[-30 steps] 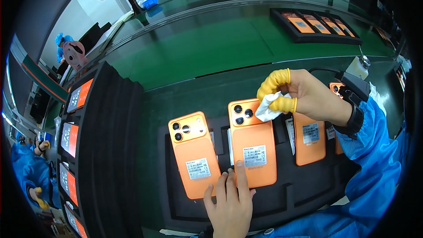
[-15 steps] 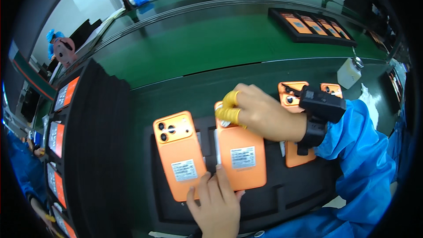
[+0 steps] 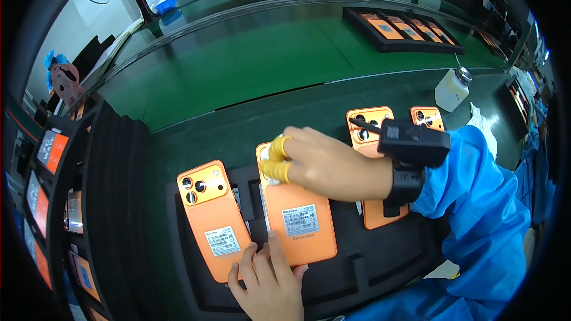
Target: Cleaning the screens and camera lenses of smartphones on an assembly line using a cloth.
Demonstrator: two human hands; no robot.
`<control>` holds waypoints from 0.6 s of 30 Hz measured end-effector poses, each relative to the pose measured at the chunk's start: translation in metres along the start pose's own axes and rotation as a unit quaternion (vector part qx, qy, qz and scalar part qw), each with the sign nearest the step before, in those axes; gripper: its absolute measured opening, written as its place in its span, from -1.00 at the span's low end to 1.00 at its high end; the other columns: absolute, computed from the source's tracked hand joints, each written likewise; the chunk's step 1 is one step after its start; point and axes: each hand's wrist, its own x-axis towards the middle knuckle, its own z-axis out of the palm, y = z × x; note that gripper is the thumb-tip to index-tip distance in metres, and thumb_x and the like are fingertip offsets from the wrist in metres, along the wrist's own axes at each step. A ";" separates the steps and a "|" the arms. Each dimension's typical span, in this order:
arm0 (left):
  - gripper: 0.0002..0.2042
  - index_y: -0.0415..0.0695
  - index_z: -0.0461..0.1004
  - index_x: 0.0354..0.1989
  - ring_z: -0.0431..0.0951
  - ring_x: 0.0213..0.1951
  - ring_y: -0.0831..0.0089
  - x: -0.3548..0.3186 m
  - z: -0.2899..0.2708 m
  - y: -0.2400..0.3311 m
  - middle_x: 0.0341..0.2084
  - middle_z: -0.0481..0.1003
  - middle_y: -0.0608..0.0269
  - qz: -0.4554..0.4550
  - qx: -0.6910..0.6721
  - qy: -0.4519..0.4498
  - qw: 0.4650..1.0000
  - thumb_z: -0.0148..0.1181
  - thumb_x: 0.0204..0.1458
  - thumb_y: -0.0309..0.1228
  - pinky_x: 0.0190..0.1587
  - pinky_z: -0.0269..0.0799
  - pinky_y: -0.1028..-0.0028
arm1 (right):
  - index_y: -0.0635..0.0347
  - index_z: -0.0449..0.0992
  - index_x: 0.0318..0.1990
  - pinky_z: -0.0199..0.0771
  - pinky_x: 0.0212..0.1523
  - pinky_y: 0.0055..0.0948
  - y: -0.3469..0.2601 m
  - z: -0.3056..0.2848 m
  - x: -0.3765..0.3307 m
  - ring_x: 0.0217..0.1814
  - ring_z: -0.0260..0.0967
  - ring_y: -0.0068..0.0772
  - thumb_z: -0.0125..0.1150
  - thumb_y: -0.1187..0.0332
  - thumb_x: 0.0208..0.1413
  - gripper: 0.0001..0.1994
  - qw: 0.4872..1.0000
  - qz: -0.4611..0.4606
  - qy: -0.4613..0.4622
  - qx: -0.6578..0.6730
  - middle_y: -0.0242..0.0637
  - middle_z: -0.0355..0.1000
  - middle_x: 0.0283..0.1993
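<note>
- Our right hand (image 3: 324, 163) lies palm down over the top end of the middle phone (image 3: 297, 214), covering the camera corner. Two fingers wear yellow cots (image 3: 276, 160), curled down onto the phone's upper left edge. Whether anything is pinched under them we cannot tell; the palm hides it.
- A black wrist device (image 3: 410, 142) sits on that arm, above a blue sleeve (image 3: 476, 202).
- Our left hand (image 3: 267, 279) comes up from the lower edge, fingers spread narrowly, fingertips pressing the phone's bottom edge. It steadies rather than grips; nothing is in it.
- So the phone lies between our hands: right at its far end, left at its near end. Its long axis runs away from us, tilted slightly leftward at the top, back face up with a white label near the lower middle. The right hand covers more of it.
- It rests in a black foam tray (image 3: 380, 261). Just beside it on the left lies a second orange phone (image 3: 211, 220), camera cluster showing, untouched.
- To the right, partly behind our wrist, lie two more orange phones (image 3: 372, 125), apart from the middle one.
- Farther out: a green bench (image 3: 238, 71), a white bottle (image 3: 451, 89), and another tray of phones (image 3: 404, 30) well apart at the far side.
- Racks of phones (image 3: 50, 148) stand along the left.
</note>
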 end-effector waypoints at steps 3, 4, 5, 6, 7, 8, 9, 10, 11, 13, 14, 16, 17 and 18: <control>-0.31 -0.15 0.24 0.04 0.31 -0.09 0.31 0.002 -0.001 -0.005 -0.28 0.32 0.20 -0.009 -0.029 0.010 1.000 0.25 -0.39 -0.23 -0.05 0.15 0.32 | 0.24 0.49 -0.42 0.28 -0.25 -0.44 0.001 -0.010 0.003 -0.21 0.24 -0.33 0.08 0.45 -0.22 -0.85 0.999 0.005 -0.033 -0.009 -0.27 0.29 -0.38; -0.32 -0.14 0.24 0.04 0.31 -0.09 0.31 0.001 -0.001 -0.006 -0.28 0.33 0.20 -0.004 -0.016 0.006 1.000 0.26 -0.39 -0.23 -0.05 0.15 0.32 | 0.23 0.50 -0.42 0.28 -0.26 -0.43 0.007 -0.013 0.006 -0.21 0.25 -0.32 0.09 0.45 -0.22 -0.85 0.999 0.013 -0.048 0.006 -0.27 0.30 -0.38; -0.32 -0.14 0.24 0.04 0.31 -0.09 0.31 0.001 -0.001 -0.007 -0.28 0.33 0.21 0.001 -0.004 0.002 1.000 0.26 -0.39 -0.23 -0.05 0.15 0.31 | 0.22 0.50 -0.40 0.27 -0.26 -0.43 0.014 -0.015 0.012 -0.20 0.25 -0.32 0.10 0.44 -0.22 -0.84 1.000 -0.003 0.001 -0.026 -0.27 0.31 -0.37; -0.32 -0.14 0.24 0.04 0.31 -0.09 0.31 0.002 -0.001 -0.006 -0.28 0.33 0.21 0.001 -0.006 0.002 1.000 0.26 -0.39 -0.23 -0.05 0.15 0.31 | 0.21 0.50 -0.40 0.27 -0.25 -0.44 0.019 -0.016 0.016 -0.20 0.24 -0.32 0.10 0.44 -0.20 -0.85 0.999 0.031 0.015 -0.019 -0.28 0.31 -0.36; -0.32 -0.13 0.25 0.04 0.31 -0.09 0.31 0.002 -0.002 -0.004 -0.28 0.33 0.22 0.003 -0.011 0.003 1.000 0.26 -0.39 -0.23 -0.05 0.15 0.31 | 0.21 0.50 -0.40 0.26 -0.25 -0.44 0.021 -0.016 0.018 -0.20 0.24 -0.32 0.10 0.43 -0.19 -0.85 0.997 0.064 0.029 -0.013 -0.28 0.31 -0.36; -0.32 -0.13 0.25 0.04 0.31 -0.09 0.31 0.002 -0.003 -0.002 -0.28 0.33 0.22 0.004 -0.016 0.004 1.000 0.26 -0.39 -0.23 -0.05 0.16 0.31 | 0.21 0.50 -0.40 0.26 -0.25 -0.44 0.022 -0.011 0.018 -0.20 0.24 -0.32 0.10 0.43 -0.19 -0.85 0.997 0.064 0.027 -0.013 -0.28 0.31 -0.36; -0.32 -0.13 0.25 0.04 0.31 -0.09 0.31 0.003 -0.003 -0.002 -0.28 0.33 0.22 0.005 -0.016 0.003 1.000 0.26 -0.39 -0.23 -0.05 0.16 0.31 | 0.22 0.50 -0.40 0.26 -0.25 -0.45 0.020 -0.002 0.019 -0.20 0.23 -0.33 0.10 0.43 -0.18 -0.85 0.998 0.050 0.024 -0.014 -0.29 0.31 -0.35; -0.33 -0.12 0.25 0.04 0.31 -0.09 0.31 0.003 -0.003 -0.003 -0.27 0.33 0.23 0.004 -0.013 0.000 1.000 0.26 -0.39 -0.23 -0.05 0.16 0.31 | 0.23 0.49 -0.40 0.25 -0.24 -0.45 0.017 0.004 0.018 -0.20 0.22 -0.33 0.09 0.43 -0.18 -0.86 0.999 0.036 0.020 -0.015 -0.30 0.30 -0.35; -0.33 -0.12 0.25 0.04 0.31 -0.09 0.31 0.004 -0.004 -0.003 -0.27 0.33 0.24 0.002 -0.010 -0.004 1.000 0.26 -0.38 -0.23 -0.05 0.16 0.30 | 0.23 0.49 -0.40 0.24 -0.24 -0.44 0.012 0.006 0.015 -0.20 0.21 -0.34 0.09 0.42 -0.18 -0.85 0.999 0.044 0.024 -0.016 -0.31 0.29 -0.36; -0.33 -0.11 0.25 0.04 0.31 -0.09 0.31 0.004 -0.003 -0.006 -0.27 0.33 0.24 -0.003 -0.018 -0.001 1.000 0.26 -0.38 -0.23 -0.05 0.16 0.31 | 0.21 0.49 -0.43 0.23 -0.23 -0.40 0.008 0.007 0.011 -0.20 0.20 -0.36 0.09 0.41 -0.20 -0.86 0.999 0.009 0.045 -0.023 -0.33 0.28 -0.39; -0.33 -0.11 0.25 0.04 0.31 -0.09 0.31 0.005 -0.002 -0.008 -0.27 0.33 0.24 -0.007 -0.026 0.002 1.000 0.26 -0.38 -0.23 -0.05 0.16 0.31 | 0.19 0.50 -0.46 0.22 -0.22 -0.39 0.004 0.008 0.008 -0.20 0.19 -0.37 0.09 0.40 -0.21 -0.87 0.999 -0.012 0.022 -0.036 -0.33 0.27 -0.40; -0.33 -0.10 0.25 0.04 0.31 -0.08 0.31 0.004 -0.003 -0.012 -0.27 0.33 0.25 -0.010 -0.015 -0.009 1.000 0.26 -0.38 -0.23 -0.05 0.16 0.31 | 0.15 0.51 -0.54 0.19 -0.19 -0.36 0.000 0.006 0.006 -0.19 0.18 -0.38 0.11 0.37 -0.24 -0.90 0.997 -0.060 0.007 -0.045 -0.36 0.29 -0.41; -0.33 -0.09 0.25 0.04 0.30 -0.08 0.31 0.004 -0.003 -0.014 -0.27 0.33 0.25 -0.011 -0.007 -0.019 1.000 0.26 -0.38 -0.23 -0.05 0.16 0.31 | 0.15 0.51 -0.54 0.19 -0.19 -0.36 0.000 0.003 0.007 -0.19 0.18 -0.38 0.11 0.37 -0.24 -0.90 0.997 -0.062 0.007 -0.041 -0.36 0.29 -0.41; -0.33 -0.09 0.25 0.04 0.30 -0.08 0.31 0.005 -0.002 -0.013 -0.27 0.33 0.25 0.012 -0.025 -0.010 1.000 0.26 -0.38 -0.23 -0.05 0.16 0.31 | 0.13 0.51 -0.54 0.18 -0.17 -0.36 0.000 -0.017 -0.001 -0.18 0.17 -0.38 0.11 0.37 -0.24 -0.90 0.995 -0.039 -0.025 -0.094 -0.37 0.29 -0.41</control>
